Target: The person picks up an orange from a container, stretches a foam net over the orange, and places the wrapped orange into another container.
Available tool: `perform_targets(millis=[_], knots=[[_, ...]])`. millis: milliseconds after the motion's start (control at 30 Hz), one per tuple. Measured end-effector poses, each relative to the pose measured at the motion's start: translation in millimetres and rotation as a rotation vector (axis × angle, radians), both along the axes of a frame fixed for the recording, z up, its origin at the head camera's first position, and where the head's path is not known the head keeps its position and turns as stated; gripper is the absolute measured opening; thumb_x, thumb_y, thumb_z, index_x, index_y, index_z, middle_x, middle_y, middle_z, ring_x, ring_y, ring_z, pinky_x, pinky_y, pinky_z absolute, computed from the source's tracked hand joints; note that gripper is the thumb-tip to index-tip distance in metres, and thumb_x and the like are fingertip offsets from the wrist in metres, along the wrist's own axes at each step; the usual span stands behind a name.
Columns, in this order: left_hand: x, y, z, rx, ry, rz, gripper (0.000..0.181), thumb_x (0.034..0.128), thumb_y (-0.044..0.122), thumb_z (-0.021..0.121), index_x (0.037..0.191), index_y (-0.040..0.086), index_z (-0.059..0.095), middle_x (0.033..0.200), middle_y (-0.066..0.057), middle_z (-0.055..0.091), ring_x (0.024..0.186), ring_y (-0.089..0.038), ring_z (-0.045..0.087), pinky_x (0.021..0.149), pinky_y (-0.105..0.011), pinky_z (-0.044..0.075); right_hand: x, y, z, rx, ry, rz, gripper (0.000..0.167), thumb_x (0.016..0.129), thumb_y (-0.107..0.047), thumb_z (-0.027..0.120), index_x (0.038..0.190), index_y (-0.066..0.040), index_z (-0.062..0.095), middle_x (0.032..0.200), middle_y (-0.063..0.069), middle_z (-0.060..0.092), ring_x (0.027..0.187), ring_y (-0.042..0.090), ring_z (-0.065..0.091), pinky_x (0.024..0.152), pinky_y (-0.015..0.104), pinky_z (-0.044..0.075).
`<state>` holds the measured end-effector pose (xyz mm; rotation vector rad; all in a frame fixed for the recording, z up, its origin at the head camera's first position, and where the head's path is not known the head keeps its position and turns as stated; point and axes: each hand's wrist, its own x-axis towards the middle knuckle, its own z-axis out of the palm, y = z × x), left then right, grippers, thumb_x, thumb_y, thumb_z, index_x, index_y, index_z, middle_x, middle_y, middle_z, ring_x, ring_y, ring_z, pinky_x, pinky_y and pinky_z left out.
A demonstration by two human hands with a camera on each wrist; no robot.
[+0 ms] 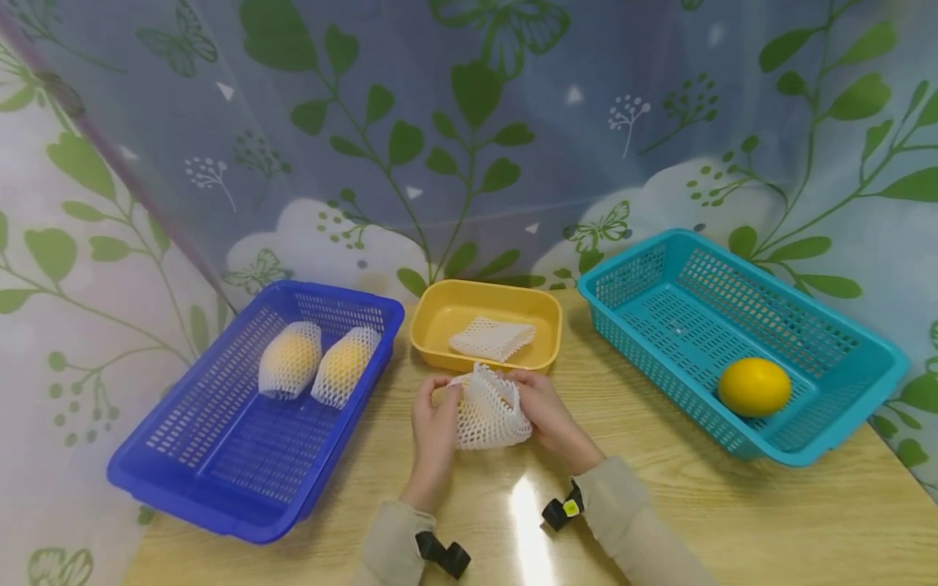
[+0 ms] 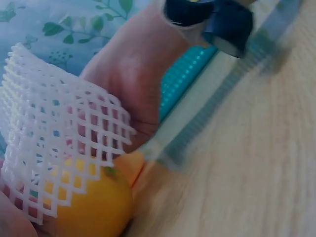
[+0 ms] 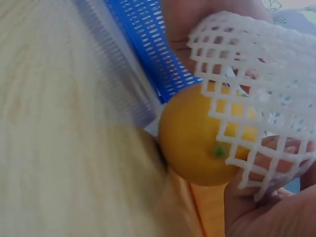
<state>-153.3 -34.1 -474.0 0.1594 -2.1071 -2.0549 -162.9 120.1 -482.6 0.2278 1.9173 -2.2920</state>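
A yellow fruit (image 3: 185, 133) sits just this side of the yellow tray (image 1: 498, 299), partly covered by a white foam net (image 1: 493, 427) that the left hand (image 1: 436, 431) and right hand (image 1: 551, 417) both pinch. Folded netting (image 1: 491, 338) lies in the tray; left, a blue basket (image 1: 256, 443) holds two netted fruits (image 1: 290, 362); right, a teal basket (image 1: 645, 325)
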Motion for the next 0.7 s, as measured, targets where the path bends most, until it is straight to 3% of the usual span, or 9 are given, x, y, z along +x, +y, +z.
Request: perform_targets(millis=[167,400,700], knots=[[-5.5,-1.9,-2.1,0.005,-0.004,-0.013,0.007,0.0873,0.004,0.061,0.092,0.0,0.063,0.112,-0.014,0.067,0.112,-0.023,0.056,0.1,-0.04,0.036,2.2,-3.5,-4.7,0.034,-0.009,-0.048,0.016,0.096,-0.013,0.057,0.086,-0.005,0.067,0.078,0.001,0.062,0.074,0.013,0.058,0.066,0.026,0.048],[-6.2,-0.5,-6.7,0.011,-0.054,-0.035,0.006,0.0883,0.002,0.059,0.091,-0.002,0.063,0.104,-0.012,0.07,0.099,-0.021,0.062,0.085,-0.031,0.046,3.0,-2.4,-11.1,0.067,-0.053,-0.092,0.021,0.098,-0.022,0.06,0.083,-0.008,0.065,0.077,0.0,0.062,0.071,0.013,0.056,0.064,0.026,0.046],[-5.1,1.7,-5.5,-0.021,-0.038,-0.027,0.005,0.0882,0.003,0.06,0.09,0.0,0.064,0.104,-0.01,0.07,0.105,-0.023,0.06,0.093,-0.038,0.042,4.9,-0.5,-14.3,0.06,-0.053,-0.082,0.017,0.095,-0.013,0.056,0.079,-0.012,0.059,0.074,0.0,0.056,0.063,0.012,0.053,0.056,0.025,0.043]])
